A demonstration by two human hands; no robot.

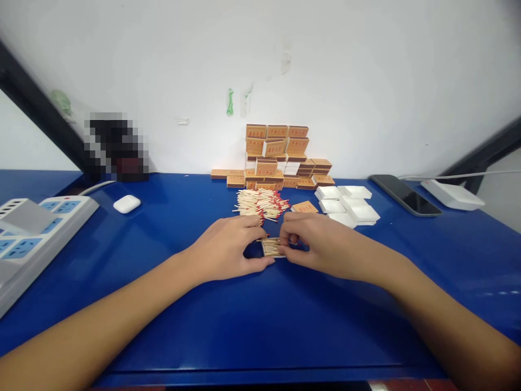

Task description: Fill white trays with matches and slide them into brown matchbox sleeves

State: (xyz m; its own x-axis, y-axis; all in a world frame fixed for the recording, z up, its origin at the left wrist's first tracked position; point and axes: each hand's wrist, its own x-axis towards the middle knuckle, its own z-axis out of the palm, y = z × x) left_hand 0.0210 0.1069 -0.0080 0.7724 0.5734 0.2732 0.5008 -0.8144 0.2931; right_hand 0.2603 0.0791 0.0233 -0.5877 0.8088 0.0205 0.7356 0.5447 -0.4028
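Note:
A small white matchbox tray (280, 257) lies on the blue table between my hands, with matches (272, 247) laid lengthwise in it. My left hand (228, 247) grips the tray's left end, thumb at the near corner and fingers at the far side. Over the right end, my right hand (311, 239) has its fingers pinched on matches, and a red tip shows beside them. The fingers hide that end of the tray. Just behind my hands is a heap of loose red-tipped matches (260, 203). An orange matchbox sleeve (305, 207) lies right of the heap.
Stacked matchboxes (274, 147) stand against the wall. Several white trays (356, 210) sit at the right, near a dark phone (405, 194) and a white device with a cable (452, 194). At the left are a white earbud case (127, 204) and a power strip (77, 222).

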